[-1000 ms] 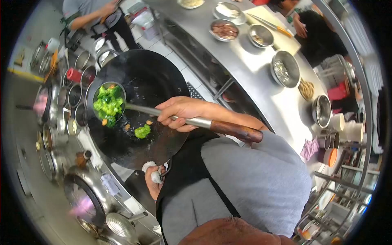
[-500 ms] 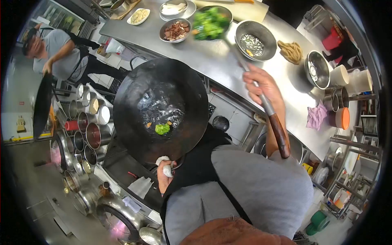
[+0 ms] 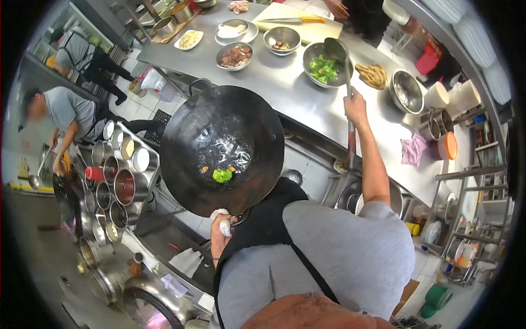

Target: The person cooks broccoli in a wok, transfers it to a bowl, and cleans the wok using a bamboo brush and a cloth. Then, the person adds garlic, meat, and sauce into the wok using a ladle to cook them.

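My left hand (image 3: pixel 219 241) is closed round the near handle of a large black wok (image 3: pixel 181 181), with a folded white cloth (image 3: pixel 220 213) in the grip. One piece of green vegetable (image 3: pixel 222 175) and small orange bits lie on the wok's shiny, wet inside. In my right hand (image 3: pixel 356 107) is the wooden handle and metal shaft of a long ladle (image 3: pixel 336 49). Its dark bowl hangs tilted at the far rim of a steel bowl (image 3: pixel 308 77). Cooked greens (image 3: pixel 324 69) sit inside that bowl.
On the steel table (image 3: pixel 323 118) stand a bowl of dark meat pieces (image 3: pixel 234 56), a smaller bowl (image 3: pixel 282 41), a knife on a cutting board (image 3: pixel 298 20) and a tan cloth (image 3: pixel 371 76). Several pots (image 3: pixel 131 185) line the left side. A co-worker (image 3: pixel 71 109) stands beyond them.
The greens have gone from the ladle into the steel bowl. My right hand has moved up and away, bringing the ladle over that bowl. The wok has shifted slightly down and right in view.
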